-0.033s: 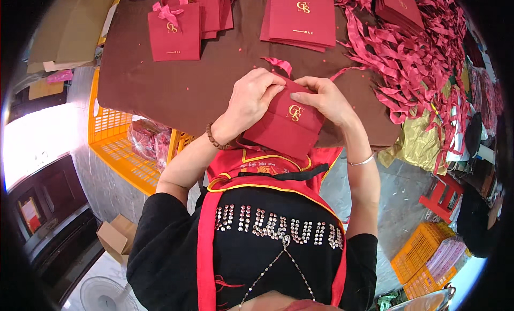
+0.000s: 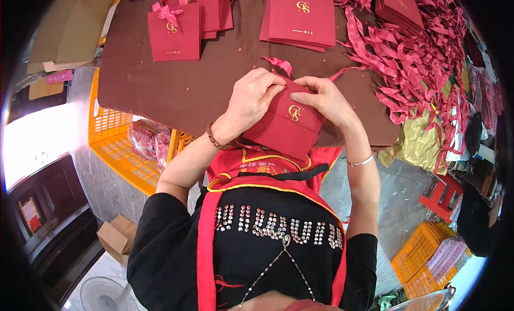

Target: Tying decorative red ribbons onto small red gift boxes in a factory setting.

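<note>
A flat red paper gift bag (image 2: 284, 133) with a gold emblem lies at the table's near edge, its lower end reaching over my apron. My left hand (image 2: 250, 99) pinches the bag's upper edge between thumb and fingers. On the other side, my right hand (image 2: 325, 99) grips the top right corner, its thumb resting on the bag's face above the emblem. A pink ribbon (image 2: 279, 65) curls out beyond the bag's top edge. A second strand (image 2: 345, 71) runs from near my right hand toward the ribbon heap. What the fingertips hold behind the edge is hidden.
Stacked red bags (image 2: 301, 19) lie at the far side of the brown table (image 2: 160, 91); one bag (image 2: 176, 40) on the far left carries a tied bow. Loose pink ribbons (image 2: 399, 70) heap at the right. An orange crate (image 2: 115, 145) stands below the table's left edge.
</note>
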